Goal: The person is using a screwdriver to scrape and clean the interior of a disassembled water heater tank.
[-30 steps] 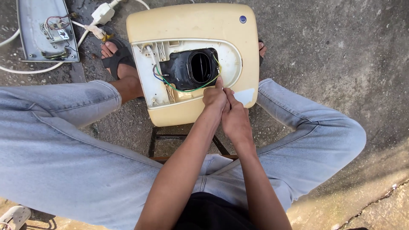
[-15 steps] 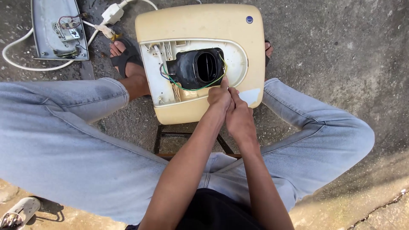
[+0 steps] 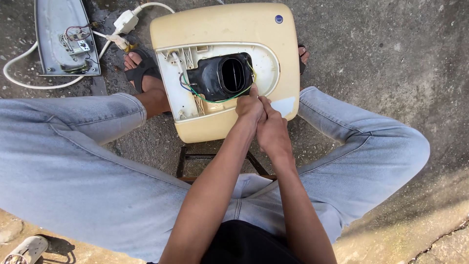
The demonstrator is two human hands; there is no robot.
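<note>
While both hands are working at the lower right edge of the opening, these lines are holding for the moment:

Housing: the cream plastic housing point(image 3: 229, 29) is lying face-up on the concrete ground point(image 3: 391, 54) between the person's feet, its white inner panel point(image 3: 176, 83) exposed.

Black duct: a black moulded duct point(image 3: 222, 76) is sitting in the middle of the opening, with green and blue wires point(image 3: 188, 88) looping around its left and lower side.

Left hand: the left hand point(image 3: 250, 105) is pressing against the rim of the opening, fingers curled narrow; whether they are pinching a wire, I cannot tell.

Right hand: the right hand point(image 3: 272, 129) is lying just beside and touching the left, fingers bunched at the same spot; what it is gripping is hidden.

Handling, housing: it is looking like a light, stiff, smooth shell; I am judging it likely to slide on the ground, so holding it by its outer edges or the rim of the opening seems best.

Handling, wires: thin and limp, probably fragile at their joints; taking them by the insulation, not near the ends, seems safer.

Nearby: a grey cover plate point(image 3: 66, 39) with small wired parts is lying well apart at upper left, a white cable and plug point(image 3: 126, 22) beside it, and a sandalled foot point(image 3: 141, 68) is resting just left of the housing.
</note>
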